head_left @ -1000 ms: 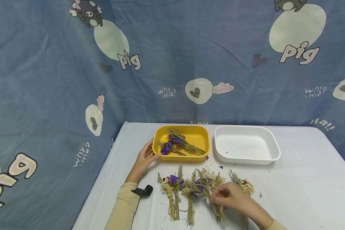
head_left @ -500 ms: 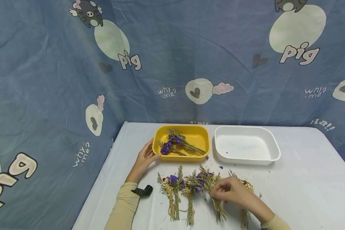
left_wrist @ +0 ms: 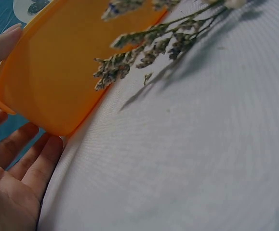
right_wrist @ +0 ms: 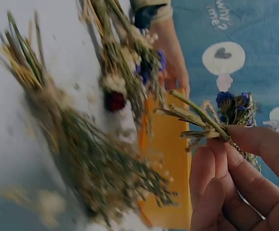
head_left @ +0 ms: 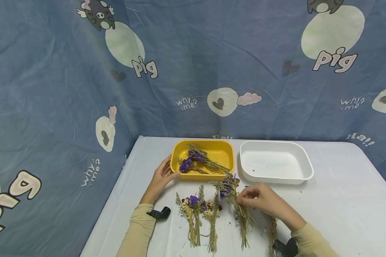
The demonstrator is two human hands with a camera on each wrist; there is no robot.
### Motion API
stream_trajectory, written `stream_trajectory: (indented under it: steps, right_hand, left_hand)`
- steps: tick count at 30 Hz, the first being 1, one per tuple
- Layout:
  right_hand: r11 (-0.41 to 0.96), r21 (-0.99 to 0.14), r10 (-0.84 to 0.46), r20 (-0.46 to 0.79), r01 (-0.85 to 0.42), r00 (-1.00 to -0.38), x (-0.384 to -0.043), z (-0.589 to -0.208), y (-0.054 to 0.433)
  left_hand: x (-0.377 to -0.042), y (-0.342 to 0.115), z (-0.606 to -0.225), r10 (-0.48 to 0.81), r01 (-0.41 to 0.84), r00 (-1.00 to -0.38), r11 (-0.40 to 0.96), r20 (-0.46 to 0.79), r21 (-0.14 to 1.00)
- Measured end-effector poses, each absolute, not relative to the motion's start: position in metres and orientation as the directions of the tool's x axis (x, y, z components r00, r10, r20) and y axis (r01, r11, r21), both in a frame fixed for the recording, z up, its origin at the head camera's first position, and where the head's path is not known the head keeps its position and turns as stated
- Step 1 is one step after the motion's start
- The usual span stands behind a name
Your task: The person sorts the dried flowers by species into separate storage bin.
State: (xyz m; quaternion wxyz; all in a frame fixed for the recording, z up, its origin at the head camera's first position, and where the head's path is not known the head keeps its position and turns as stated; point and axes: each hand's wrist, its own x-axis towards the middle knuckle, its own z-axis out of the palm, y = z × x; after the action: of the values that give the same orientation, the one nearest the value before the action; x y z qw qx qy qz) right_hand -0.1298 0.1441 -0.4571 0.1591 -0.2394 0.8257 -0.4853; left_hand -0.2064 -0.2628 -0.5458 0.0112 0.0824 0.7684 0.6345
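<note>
My right hand (head_left: 260,200) pinches a small bunch of dried purple flowers (head_left: 227,185) between thumb and fingertips, raised over the table near the yellow tray's front. In the right wrist view its cut stems (right_wrist: 194,120) stick out past the fingertips and the purple blooms (right_wrist: 233,106) show behind them. Below it another dried bunch (right_wrist: 96,159) lies on the cloth. My left hand (head_left: 161,178) rests against the left end of the yellow tray (head_left: 209,177), fingers fairly straight and thumb at the front corner. In the tray lie purple dried flower bunches (head_left: 209,162).
Right of the yellow tray stands a white tray (head_left: 276,160) with small crumbs in it. Several dried bunches (head_left: 196,214) lie in a row on the white cloth, one (head_left: 272,232) partly behind the right forearm. A patterned blue curtain (head_left: 180,71) hangs behind.
My right hand has lifted the purple bunch off the bunch beneath it and moved it up towards the yellow tray. The left hand has stayed put at the tray.
</note>
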Motion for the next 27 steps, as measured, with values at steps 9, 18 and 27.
stream_trajectory:
  steps: [9, 18, 27]
  right_hand:
    - [0.480, -0.826, -0.549, -0.019, -0.296, -0.835, -0.157, -0.444, 0.150]
    - [0.495, -0.803, -0.576, -0.018, -0.331, -0.817, -0.179, -0.436, 0.151]
    - [0.517, -0.802, -0.564, -0.055, -0.300, -0.824, -0.204, -0.429, 0.147]
  left_hand:
    - [-0.207, -0.264, -0.547, 0.141, 0.113, -0.986, 0.166, 0.089, 0.980]
    - [-0.206, -0.263, -0.546, 0.142, 0.111, -0.986, 0.166, 0.087, 0.980]
    - [-0.207, -0.263, -0.546, 0.145, 0.118, -0.985, 0.180, 0.092, 0.977]
